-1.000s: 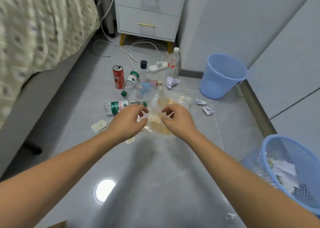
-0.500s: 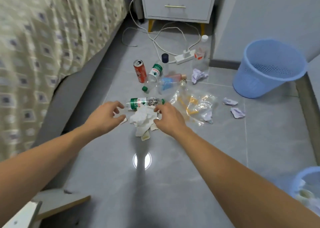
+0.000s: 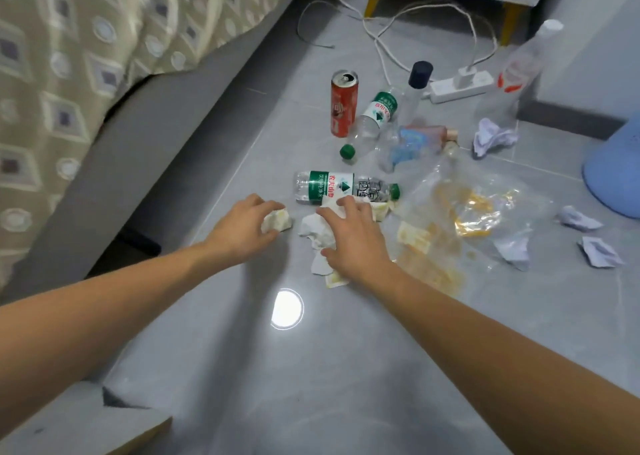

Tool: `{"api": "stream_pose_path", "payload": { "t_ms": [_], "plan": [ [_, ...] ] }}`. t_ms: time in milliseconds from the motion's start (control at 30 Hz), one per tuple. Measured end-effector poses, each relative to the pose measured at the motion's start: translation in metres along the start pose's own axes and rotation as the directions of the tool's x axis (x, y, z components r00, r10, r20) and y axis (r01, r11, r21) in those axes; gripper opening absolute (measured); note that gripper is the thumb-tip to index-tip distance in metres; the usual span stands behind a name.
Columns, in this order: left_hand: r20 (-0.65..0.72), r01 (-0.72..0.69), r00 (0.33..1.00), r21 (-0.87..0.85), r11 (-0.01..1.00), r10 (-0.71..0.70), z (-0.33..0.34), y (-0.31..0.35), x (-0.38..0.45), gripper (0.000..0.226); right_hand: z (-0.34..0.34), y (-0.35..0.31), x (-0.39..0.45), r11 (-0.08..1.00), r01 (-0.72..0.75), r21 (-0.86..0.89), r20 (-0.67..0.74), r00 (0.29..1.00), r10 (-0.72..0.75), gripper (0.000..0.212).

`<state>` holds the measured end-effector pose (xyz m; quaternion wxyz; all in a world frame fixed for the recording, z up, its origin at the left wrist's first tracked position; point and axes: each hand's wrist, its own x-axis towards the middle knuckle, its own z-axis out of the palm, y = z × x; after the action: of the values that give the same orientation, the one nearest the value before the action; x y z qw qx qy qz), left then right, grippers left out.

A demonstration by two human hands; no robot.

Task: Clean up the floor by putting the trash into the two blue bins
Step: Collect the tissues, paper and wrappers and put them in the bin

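Note:
My left hand [image 3: 244,228] curls its fingers around a small crumpled yellowish wrapper [image 3: 277,220] on the floor. My right hand [image 3: 356,238] lies spread over a heap of white crumpled paper [image 3: 313,228] just right of it. A green-label bottle [image 3: 343,187] lies flat behind both hands. A clear plastic bag [image 3: 464,219] with yellow print spreads to the right. One blue bin [image 3: 614,174] shows at the right edge; the other bin is out of view.
A red can [image 3: 343,107], several bottles [image 3: 377,115] and a green cap [image 3: 347,151] stand behind. Paper balls [image 3: 493,137] lie by the bin. A power strip [image 3: 462,87] with cables sits near the nightstand. The bed [image 3: 86,56] runs along the left.
The view has moved closer and left. My left hand has closed its fingers on the small wrapper, and my right hand has settled flat onto the white paper heap.

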<state>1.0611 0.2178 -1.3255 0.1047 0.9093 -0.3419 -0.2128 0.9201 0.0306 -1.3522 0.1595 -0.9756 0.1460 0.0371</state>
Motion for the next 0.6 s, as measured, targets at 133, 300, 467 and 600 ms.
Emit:
{"api": "stream_pose_path", "payload": {
  "t_ms": [133, 300, 467, 600],
  "plan": [
    [-0.009, -0.028, 1.000, 0.059, 0.998, 0.029, 0.023, -0.001, 0.034, 0.051, 0.008, 0.011, 0.019, 0.998, -0.001, -0.057, 0.025, 1.000, 0.002, 0.067],
    [-0.003, -0.096, 0.995, 0.105, 0.990, 0.097, 0.047, 0.000, 0.047, 0.030, 0.012, 0.019, 0.026, 0.997, 0.010, -0.078, 0.062, 0.998, -0.005, 0.034],
    [0.004, -0.106, 0.994, 0.041, 0.994, 0.106, 0.051, 0.000, 0.041, 0.010, 0.011, 0.022, 0.022, 0.997, -0.001, 0.079, 0.011, 1.000, 0.001, 0.029],
    [-0.082, -0.219, 0.973, -0.048, 0.974, 0.215, 0.051, 0.004, 0.039, 0.012, 0.006, 0.027, 0.017, 0.969, -0.003, 0.249, -0.148, 0.988, 0.041, 0.018]
  ]
}}
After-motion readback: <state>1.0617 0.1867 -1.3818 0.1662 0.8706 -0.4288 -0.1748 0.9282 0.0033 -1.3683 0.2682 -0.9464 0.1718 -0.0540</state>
